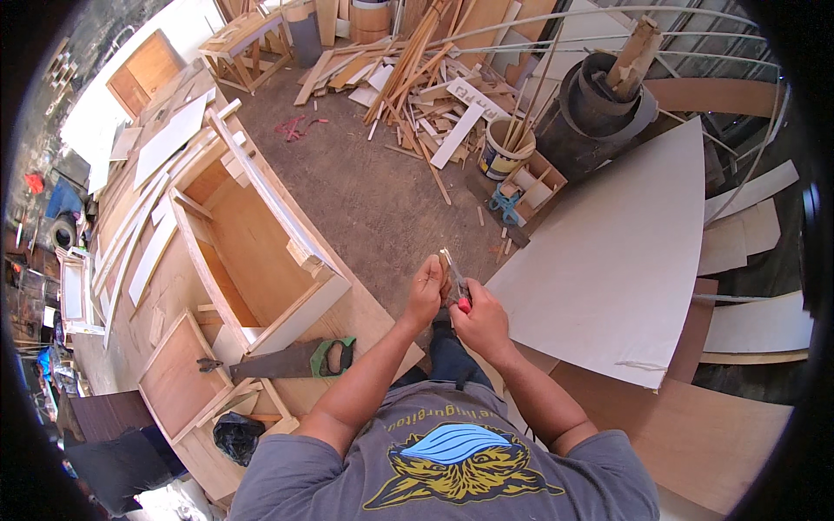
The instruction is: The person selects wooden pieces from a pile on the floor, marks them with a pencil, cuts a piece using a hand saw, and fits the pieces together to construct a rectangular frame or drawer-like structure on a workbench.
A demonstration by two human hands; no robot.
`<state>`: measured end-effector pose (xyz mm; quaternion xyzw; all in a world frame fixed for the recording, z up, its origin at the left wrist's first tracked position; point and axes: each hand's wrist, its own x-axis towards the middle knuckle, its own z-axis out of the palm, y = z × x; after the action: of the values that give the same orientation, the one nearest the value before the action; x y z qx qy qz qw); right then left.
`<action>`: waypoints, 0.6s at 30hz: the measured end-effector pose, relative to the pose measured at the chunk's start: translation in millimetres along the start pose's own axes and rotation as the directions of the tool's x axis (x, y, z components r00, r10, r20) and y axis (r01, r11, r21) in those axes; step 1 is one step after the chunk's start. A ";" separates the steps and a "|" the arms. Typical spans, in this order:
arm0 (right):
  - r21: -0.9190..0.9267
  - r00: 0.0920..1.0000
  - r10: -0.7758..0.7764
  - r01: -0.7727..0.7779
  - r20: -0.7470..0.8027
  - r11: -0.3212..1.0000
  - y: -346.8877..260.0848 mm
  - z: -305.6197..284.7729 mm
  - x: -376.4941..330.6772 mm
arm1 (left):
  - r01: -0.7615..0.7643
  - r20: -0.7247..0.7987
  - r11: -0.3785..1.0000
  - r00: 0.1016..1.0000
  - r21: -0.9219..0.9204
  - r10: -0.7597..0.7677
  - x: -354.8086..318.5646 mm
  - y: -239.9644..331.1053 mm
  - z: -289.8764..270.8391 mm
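Note:
Both my hands meet in front of me, over the dirt floor. In my right hand is a slim grey metal tool with a red handle; its exact kind is too small to make out. The fingers of my left hand are closed at the tool's far end, around something small and thin with a pale tip. Most of that piece is hidden by the fingers. To the left, on the wooden workbench, lies a handsaw with a green and black handle, next to an open wooden box frame.
A big white panel leans at my right, above brown boards. Ahead lie a heap of wood scraps, a bucket of sticks and a small wooden tool box. A black plastic bag sits at the bench's near end.

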<state>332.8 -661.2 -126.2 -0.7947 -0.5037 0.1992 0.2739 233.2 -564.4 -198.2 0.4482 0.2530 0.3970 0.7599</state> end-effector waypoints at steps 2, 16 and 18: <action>-0.029 0.997 0.056 -0.055 0.058 0.998 -5.1 -3.6 0.4 | 0.061 -0.038 0.998 0.997 0.010 -0.061 -3.6 4.0 1.4; 0.715 0.996 -0.075 0.012 0.057 0.699 14.4 -3.3 47.9 | 0.507 0.133 0.862 0.853 0.012 -0.504 -7.5 38.1 -15.2; 0.717 0.987 -0.128 0.022 0.095 0.697 7.2 -3.8 57.7 | 0.538 0.157 0.843 0.831 0.015 -0.533 -9.7 42.3 -13.1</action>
<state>363.8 -612.0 -130.2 -0.5896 -0.4368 0.4216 0.5329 202.2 -554.2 -166.8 0.3776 0.3027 0.1362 0.8644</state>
